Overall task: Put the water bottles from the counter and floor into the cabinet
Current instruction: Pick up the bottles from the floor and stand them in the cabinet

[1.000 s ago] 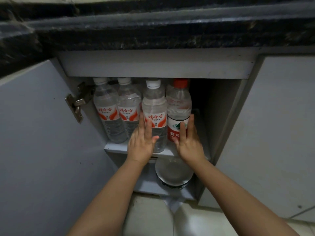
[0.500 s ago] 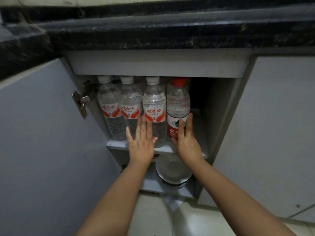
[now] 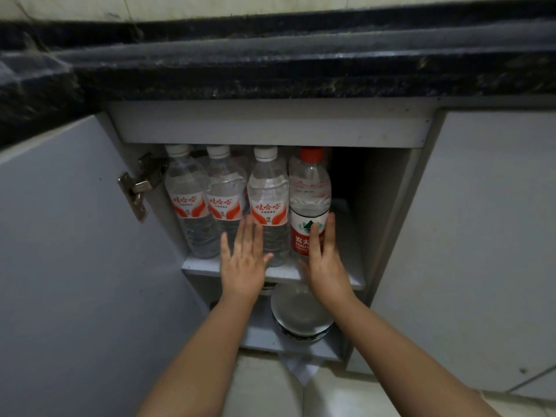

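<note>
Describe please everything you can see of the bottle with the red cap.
The red-capped bottle is clear plastic, with a red and white label low on its body. It stands upright on the upper cabinet shelf, rightmost of the front row, against a white-capped bottle. The right hand lies on its label with straight fingers.

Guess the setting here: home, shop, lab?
Most likely a home kitchen: a dark stone countertop over a grey base cabinet with its door open, water bottles on the upper shelf, and a stack of dishes on the lower one.
</note>
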A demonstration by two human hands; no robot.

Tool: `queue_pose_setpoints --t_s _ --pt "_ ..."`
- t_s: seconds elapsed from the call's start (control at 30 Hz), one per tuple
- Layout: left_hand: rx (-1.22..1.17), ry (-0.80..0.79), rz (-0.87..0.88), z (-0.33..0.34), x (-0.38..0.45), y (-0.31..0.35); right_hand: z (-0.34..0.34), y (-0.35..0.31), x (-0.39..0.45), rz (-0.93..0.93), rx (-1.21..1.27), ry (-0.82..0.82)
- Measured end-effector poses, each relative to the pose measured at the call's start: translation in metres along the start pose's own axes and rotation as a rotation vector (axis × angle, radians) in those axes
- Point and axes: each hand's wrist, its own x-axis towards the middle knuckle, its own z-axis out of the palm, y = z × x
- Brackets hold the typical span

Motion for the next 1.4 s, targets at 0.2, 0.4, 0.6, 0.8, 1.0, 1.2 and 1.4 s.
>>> queue_pose_setpoints --t_s 0.2,0.4,0.6,0.8,1.0,1.2,1.4 --pt "-0.01 -0.119 -0.035 0.016 0.014 0.004 0.006 0.004 0.007 0.046 -0.018 -0.03" --pt "-0.026 -0.087 -0.082 0.014 0.015 0.01 0.009 0.002 0.011 0.111 -0.056 -0.067" --pt "-0.041 0.001 -0.08 0.016 0.006 0.017 -0.01 -0.007 0.006 0.168 -0.143 -0.14" --pt "-0.069 -0.088 0.062 0.003 -0.03 0.013 -0.038 -0.016 -0.012 0.153 -0.197 -0.176" --pt "-0.009 -0.446 0.208 -0.052 -0.061 0.03 -0.074 -0.037 -0.056 0.337 -0.119 -0.455" --pt "-0.009 -0.638 0.335 -0.12 -0.103 0.087 -0.17 -0.045 -0.124 0.615 -0.168 -0.585" --pt "-0.054 -0.731 0.49 -0.215 -0.141 0.194 -0.326 -0.029 -0.193 0.894 -0.323 -0.6"
